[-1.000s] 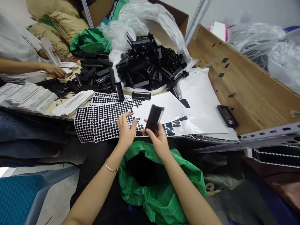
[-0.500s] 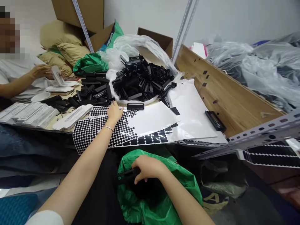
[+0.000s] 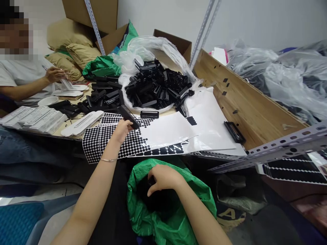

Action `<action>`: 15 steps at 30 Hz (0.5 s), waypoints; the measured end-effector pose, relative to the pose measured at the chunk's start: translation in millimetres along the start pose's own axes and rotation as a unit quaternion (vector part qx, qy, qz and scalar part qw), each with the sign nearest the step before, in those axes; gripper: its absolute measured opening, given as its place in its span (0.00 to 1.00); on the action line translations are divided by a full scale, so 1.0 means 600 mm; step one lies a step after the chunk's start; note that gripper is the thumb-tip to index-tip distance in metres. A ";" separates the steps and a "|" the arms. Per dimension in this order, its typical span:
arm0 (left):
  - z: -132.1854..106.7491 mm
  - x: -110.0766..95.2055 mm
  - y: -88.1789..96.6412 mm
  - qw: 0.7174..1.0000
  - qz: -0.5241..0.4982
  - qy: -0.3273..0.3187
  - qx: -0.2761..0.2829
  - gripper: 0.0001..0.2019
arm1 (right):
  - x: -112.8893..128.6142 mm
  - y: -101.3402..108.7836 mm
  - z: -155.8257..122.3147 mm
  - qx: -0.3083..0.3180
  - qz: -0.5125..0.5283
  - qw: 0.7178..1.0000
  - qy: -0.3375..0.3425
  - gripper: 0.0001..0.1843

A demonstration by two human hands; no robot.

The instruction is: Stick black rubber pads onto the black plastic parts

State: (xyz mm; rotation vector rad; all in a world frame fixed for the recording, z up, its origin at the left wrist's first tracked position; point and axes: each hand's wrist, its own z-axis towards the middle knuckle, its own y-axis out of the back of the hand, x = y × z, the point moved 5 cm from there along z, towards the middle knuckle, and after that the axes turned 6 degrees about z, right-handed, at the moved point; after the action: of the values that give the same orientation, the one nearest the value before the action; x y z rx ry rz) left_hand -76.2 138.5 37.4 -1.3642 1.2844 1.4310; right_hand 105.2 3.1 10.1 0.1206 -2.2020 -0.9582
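Observation:
My left hand (image 3: 123, 130) grips a long, narrow black plastic case (image 3: 129, 117), raised at a tilt over a sheet of round black stickers (image 3: 95, 144). My right hand (image 3: 165, 178) is at the mouth of a green woven sack (image 3: 204, 194); its thumb and fingers are curved and apart, with no case showing clearly between them. The sack's inside is dark, so its contents are hidden. Behind the sheets, a clear plastic bag (image 3: 163, 41) holds a heap of black plastic cases (image 3: 158, 83). One more black case (image 3: 149, 114) lies by the bag's front edge.
Loose black cases (image 3: 102, 93) lie left of the bag, near white flat boxes (image 3: 38, 119). A co-worker (image 3: 28, 81) handles white cartons at far left. A wooden board (image 3: 252, 98) and a perforated metal rail (image 3: 278, 141) border the right side, where another black case (image 3: 234, 132) rests.
My left hand has lifted a black case off the pile and drawn it nearer. The black case in my right hand at the sack has dropped from sight, and those fingers have loosened.

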 end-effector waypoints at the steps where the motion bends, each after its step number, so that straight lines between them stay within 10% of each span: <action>1: -0.021 0.002 -0.010 0.994 -0.088 0.008 0.060 0.08 | -0.001 0.002 -0.001 0.013 0.050 0.999 0.018 0.26; 4: -0.074 0.003 -0.028 0.965 -0.202 0.013 0.165 0.13 | 0.000 0.022 -0.001 -0.013 0.204 0.974 0.094 0.21; 9: -0.090 0.001 -0.031 0.968 -0.145 -0.029 0.203 0.23 | -0.041 0.088 0.008 -0.423 0.162 0.890 0.055 0.10; 15: -0.081 0.001 -0.038 0.959 -0.086 -0.059 0.263 0.21 | -0.055 0.088 0.068 -0.417 0.043 0.908 0.003 0.07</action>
State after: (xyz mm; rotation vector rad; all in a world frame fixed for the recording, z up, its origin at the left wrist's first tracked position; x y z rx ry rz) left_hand -43.6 96.0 37.3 -0.9864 1.3100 0.9431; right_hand 112.7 76.7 7.3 -0.3691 -1.5984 -1.7430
